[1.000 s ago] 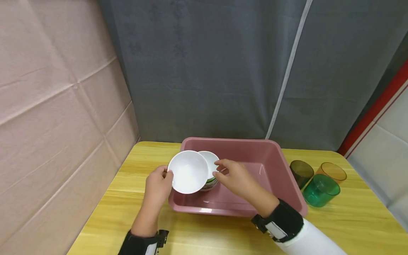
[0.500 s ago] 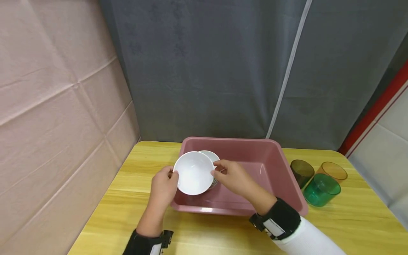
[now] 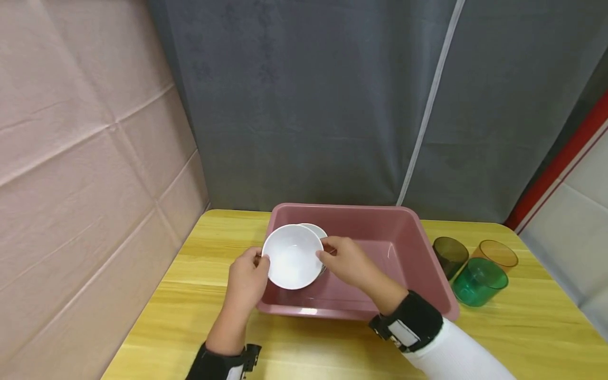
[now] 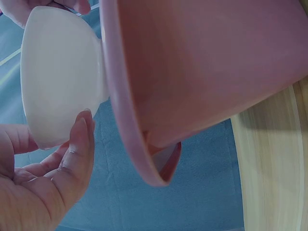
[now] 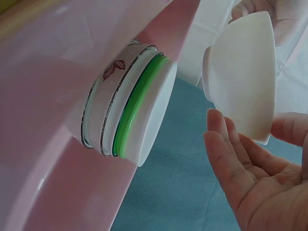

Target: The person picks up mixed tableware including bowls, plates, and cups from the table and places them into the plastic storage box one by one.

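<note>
1. Fingers of left hand (image 3: pixel 247 279) and right hand (image 3: pixel 349 262) pinch opposite sides of the white bowl (image 3: pixel 292 257).
2. Bowl held up — apart from the stack (image 5: pixel 126 103) in the pink tub (image 3: pixel 363 219).
3. Stacking, likely — next calls for level lowering.

Surroundings, as seen from where I stand. Right: three translucent cups in a close cluster, mouths upward, comprising a dark brown cup (image 3: pixel 449 258), an amber cup (image 3: pixel 496 255) and, nearest the viewer, a green cup (image 3: pixel 480 285); whether they touch, I cannot tell. Below: the yellow wood-grain surface (image 3: pixel 532 322), its far corners rounded. Rear: a dark grey curtain (image 3: pixel 304 105) with a slanting pale strip (image 3: pixel 432 100). Left: a creased pinkish cloth (image 3: pixel 85 211). Far right: a red band (image 3: pixel 560 161) bordering a white panel (image 3: pixel 586 221).
</note>
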`<state>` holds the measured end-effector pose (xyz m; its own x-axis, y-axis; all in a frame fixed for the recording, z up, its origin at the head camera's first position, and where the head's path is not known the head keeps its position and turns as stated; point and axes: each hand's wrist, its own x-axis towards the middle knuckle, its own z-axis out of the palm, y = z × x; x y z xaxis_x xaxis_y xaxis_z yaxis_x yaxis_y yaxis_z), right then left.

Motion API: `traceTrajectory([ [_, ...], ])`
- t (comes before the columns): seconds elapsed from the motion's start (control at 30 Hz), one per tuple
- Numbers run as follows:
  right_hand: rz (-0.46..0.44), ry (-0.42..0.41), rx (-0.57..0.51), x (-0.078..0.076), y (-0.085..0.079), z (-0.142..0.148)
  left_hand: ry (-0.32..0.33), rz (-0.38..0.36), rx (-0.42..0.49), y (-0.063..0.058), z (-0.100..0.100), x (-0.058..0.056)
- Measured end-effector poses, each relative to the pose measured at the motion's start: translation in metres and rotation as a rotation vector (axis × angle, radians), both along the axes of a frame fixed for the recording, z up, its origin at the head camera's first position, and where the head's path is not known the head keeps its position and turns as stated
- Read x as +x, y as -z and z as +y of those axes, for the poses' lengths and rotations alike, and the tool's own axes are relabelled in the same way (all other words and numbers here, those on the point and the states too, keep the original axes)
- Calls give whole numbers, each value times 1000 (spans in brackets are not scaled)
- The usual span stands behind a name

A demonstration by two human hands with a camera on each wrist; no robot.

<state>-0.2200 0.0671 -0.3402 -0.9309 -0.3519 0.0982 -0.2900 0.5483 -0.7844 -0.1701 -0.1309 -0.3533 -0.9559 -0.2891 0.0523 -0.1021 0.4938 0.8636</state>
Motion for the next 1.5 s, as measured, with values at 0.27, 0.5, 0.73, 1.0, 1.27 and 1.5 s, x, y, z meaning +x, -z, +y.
traceTrajectory([
  [0.27, 11, 33, 6, -6, 0, -2, 1, -4, -16, 2, 2, 0],
  [0.5, -18, 85, 2, -10, -3, -4, 22, 25, -74, 4, 3, 1],
  [0.73, -28, 118, 20, -16, -7, -3, 33, 25, -135, 8, 5, 1],
  [1.0, -36, 125, 47, -22, -12, -2, 39, 41, -174, 7, 6, 2],
  [1.27, -52, 119, 60, -28, -15, -1, 48, 40, -218, 9, 6, 2],
  [1.5, -66, 115, 71, -33, -17, 1, 82, 64, -302, 13, 3, 2],
])
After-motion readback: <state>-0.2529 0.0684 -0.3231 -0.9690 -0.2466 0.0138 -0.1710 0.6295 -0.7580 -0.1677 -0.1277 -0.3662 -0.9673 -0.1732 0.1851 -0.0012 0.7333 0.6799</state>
